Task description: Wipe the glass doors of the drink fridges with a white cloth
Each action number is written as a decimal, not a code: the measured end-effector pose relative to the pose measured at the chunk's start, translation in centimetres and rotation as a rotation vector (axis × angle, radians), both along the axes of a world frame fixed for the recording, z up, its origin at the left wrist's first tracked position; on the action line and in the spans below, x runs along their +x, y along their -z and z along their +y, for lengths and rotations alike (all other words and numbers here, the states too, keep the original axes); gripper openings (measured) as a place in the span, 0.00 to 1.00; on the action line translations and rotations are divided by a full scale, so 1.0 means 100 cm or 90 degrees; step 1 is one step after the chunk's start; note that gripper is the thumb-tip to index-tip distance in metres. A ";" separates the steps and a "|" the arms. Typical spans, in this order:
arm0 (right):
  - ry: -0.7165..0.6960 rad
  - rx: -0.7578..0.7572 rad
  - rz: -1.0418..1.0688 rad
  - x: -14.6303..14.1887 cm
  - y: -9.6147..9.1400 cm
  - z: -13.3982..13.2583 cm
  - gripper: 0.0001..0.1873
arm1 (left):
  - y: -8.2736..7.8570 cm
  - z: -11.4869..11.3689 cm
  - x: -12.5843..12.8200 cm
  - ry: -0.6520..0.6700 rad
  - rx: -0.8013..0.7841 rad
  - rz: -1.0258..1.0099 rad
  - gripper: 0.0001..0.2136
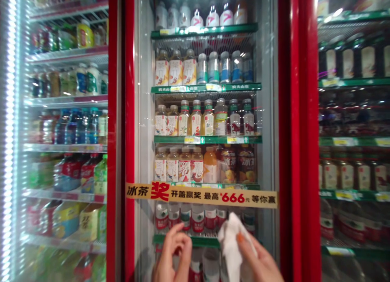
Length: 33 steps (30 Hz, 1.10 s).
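Note:
My right hand (258,257) pinches a crumpled white tissue (230,243) between thumb and fingers, its upper end pointing up. To its left, my left hand (174,253) is raised with the fingers loosely bent and the thumb apart, nothing in it. Both hands are in front of the glass door (145,152) of a red-framed drinks fridge. Whether either hand touches the glass I cannot tell. Across the door, just above my hands, runs a tan strip (199,195) with black and red lettering.
Behind the glass, several green-edged shelves (207,139) hold rows of bottles (196,117). A red door frame (129,111) stands on the left and another red frame (300,131) on the right. More stocked shelves (65,150) with a bright light strip (9,131) are at the left.

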State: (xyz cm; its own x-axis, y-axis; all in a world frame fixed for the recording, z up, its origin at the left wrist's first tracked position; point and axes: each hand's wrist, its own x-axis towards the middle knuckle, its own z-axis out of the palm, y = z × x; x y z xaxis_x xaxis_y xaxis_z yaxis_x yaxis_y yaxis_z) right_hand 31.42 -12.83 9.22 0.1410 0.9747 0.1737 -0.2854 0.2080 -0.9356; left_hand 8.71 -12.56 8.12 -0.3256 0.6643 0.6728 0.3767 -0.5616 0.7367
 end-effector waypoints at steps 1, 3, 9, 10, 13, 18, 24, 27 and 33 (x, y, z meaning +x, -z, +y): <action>0.139 0.053 -0.046 0.017 -0.018 0.006 0.45 | -0.016 0.009 -0.016 -0.067 0.075 0.064 0.21; 0.442 0.220 -0.199 0.040 -0.052 0.024 0.38 | -0.051 0.031 -0.042 -0.187 0.228 0.178 0.17; 0.684 0.602 -0.854 0.026 -0.061 0.087 0.46 | -0.108 0.108 -0.054 -0.368 0.425 0.437 0.34; 0.674 0.624 -0.916 0.026 -0.053 0.092 0.49 | -0.108 0.115 -0.052 -0.389 0.421 0.464 0.35; 0.686 0.630 -0.986 0.043 -0.045 0.096 0.50 | -0.104 0.125 -0.050 -0.414 0.412 0.488 0.35; 0.779 0.492 -0.863 0.052 -0.090 0.096 0.49 | -0.103 0.122 -0.051 -0.409 0.420 0.483 0.36; 0.550 0.879 -1.098 0.026 -0.099 0.087 0.53 | -0.103 0.123 -0.051 -0.414 0.415 0.487 0.36; 0.629 0.790 -1.060 0.047 -0.119 0.091 0.48 | -0.103 0.123 -0.050 -0.411 0.417 0.488 0.36; 0.593 0.650 -0.987 0.028 -0.148 0.103 0.53 | -0.104 0.120 -0.051 -0.415 0.414 0.494 0.36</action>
